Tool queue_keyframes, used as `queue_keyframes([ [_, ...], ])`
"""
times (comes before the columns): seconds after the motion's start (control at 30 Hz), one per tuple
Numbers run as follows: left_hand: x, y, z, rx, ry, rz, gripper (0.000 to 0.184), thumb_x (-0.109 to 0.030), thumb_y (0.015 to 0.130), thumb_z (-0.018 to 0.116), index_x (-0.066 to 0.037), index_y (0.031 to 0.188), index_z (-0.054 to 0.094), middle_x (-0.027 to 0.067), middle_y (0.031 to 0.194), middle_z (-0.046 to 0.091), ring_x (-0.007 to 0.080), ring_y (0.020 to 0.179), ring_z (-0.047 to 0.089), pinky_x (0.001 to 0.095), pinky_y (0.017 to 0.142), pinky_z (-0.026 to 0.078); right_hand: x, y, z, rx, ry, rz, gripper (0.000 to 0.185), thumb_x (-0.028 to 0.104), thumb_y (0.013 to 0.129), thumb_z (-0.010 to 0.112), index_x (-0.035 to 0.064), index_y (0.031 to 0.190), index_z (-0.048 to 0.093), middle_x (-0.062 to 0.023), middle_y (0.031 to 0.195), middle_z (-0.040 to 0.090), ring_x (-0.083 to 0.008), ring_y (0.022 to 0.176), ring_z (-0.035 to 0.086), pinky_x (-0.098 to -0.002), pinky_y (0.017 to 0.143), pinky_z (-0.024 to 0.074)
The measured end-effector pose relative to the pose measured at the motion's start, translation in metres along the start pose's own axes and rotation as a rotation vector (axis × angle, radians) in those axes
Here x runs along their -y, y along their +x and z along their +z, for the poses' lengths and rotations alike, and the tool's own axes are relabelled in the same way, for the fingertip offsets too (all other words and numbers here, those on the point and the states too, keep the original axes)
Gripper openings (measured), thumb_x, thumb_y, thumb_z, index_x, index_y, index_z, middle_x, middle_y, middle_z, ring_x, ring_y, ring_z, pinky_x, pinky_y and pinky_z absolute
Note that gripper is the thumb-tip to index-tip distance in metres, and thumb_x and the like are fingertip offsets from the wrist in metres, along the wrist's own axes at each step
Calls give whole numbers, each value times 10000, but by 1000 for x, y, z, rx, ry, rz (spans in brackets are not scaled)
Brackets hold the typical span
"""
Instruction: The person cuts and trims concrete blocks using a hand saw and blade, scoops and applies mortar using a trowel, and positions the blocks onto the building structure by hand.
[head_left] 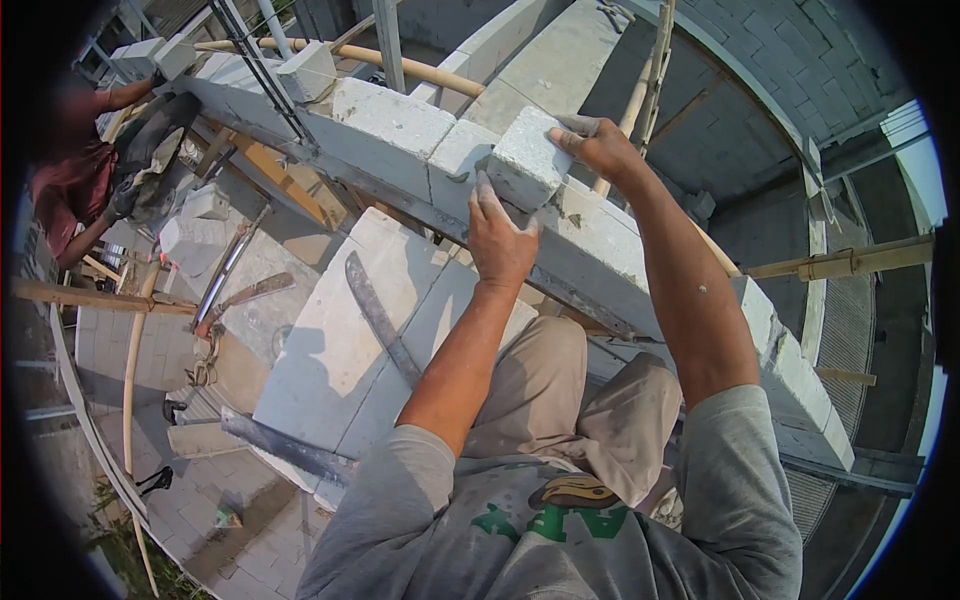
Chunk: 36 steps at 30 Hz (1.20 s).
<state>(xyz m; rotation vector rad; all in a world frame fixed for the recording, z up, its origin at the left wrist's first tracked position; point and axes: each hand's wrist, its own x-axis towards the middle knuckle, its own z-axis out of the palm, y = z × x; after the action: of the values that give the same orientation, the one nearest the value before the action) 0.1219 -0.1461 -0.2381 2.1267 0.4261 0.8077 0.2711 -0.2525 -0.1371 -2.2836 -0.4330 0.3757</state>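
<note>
A short white concrete block [528, 150] is held between my two hands on top of a block wall [390, 120]. My left hand [500, 235] grips the near lower side, its fingertips against the block's left edge. From the far right, the fingers of my right hand [598, 150] press on the top edge. The piece sits slightly tilted, and its underside is hidden, so I cannot tell whether it rests fully on the wall. Beside it on the left is another white block [465, 150] in the row.
Large pale slabs [330, 290] lie by my knees, with a long flat metal blade [375, 310] and a second blade [285, 447] on them. A red-handled blade [245, 300] lies farther left. Another person [85, 165] works at the wall's far left. Bamboo poles [440, 78] cross behind.
</note>
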Motion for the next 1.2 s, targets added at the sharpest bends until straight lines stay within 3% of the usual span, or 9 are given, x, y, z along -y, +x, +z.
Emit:
queue_keyframes([
  [0.27,2,0,1,45,-9,-29,939,-173,664,815,87,1372,256,300,1299,401,445,1221,442,453,996,422,10,-4,-4,29,1,35,532,409,825,694,30,1195,645,-185,1105,667,-305,1059,617,-386,932,444],
  [0.37,0,1,0,47,1,-30,947,-182,664,818,86,1375,252,300,1300,400,444,1218,443,454,995,423,8,-4,-3,15,24,44,525,417,822,694,27,1172,657,-186,1085,673,-303,1047,622,-388,922,449],
  [0.47,-1,1,-1,45,5,-26,954,-192,664,821,86,1376,250,300,1301,399,444,1217,443,454,996,422,1,3,-5,32,-67,44,571,491,835,674,73,1224,640,-108,1012,686,-220,927,627,-353,771,493],
  [0.57,0,1,0,26,10,-13,921,-236,671,826,99,1341,290,306,1290,409,447,1190,462,463,978,428,1,2,-4,30,-44,13,572,488,835,674,73,1227,638,-112,1016,686,-224,931,627,-358,774,494],
  [0.67,-1,1,-1,17,1,-9,906,-251,673,827,103,1324,306,305,1281,416,446,1173,474,469,968,431,5,-2,-3,15,28,36,518,412,824,690,33,1175,659,-177,1074,680,-297,1039,624,-382,919,447],
  [0.77,0,2,-1,11,6,10,907,-243,672,826,102,1323,297,302,1274,418,445,1168,477,474,962,434,11,-5,-3,6,5,57,518,404,830,688,35,1192,649,-171,1082,679,-292,1040,623,-377,920,447],
  [0.87,0,2,-1,17,2,6,910,-239,673,824,100,1324,288,302,1270,418,446,1165,479,478,954,439,3,-1,-3,33,6,10,534,435,854,672,75,1246,624,-104,1035,684,-217,942,627,-359,822,484],
  [1.0,0,1,0,30,0,7,961,-168,671,806,76,1396,225,298,1296,394,436,1213,450,452,988,432,3,-1,-3,42,36,18,520,419,871,658,77,1259,613,-98,1028,683,-202,941,626,-356,826,485],
  [1.2,-2,2,-2,43,-9,-16,975,-173,667,810,77,1399,215,292,1294,398,435,1200,459,452,981,438,1,1,-4,38,0,-2,533,436,860,664,76,1252,620,-95,1036,682,-209,940,623,-359,804,485],
])
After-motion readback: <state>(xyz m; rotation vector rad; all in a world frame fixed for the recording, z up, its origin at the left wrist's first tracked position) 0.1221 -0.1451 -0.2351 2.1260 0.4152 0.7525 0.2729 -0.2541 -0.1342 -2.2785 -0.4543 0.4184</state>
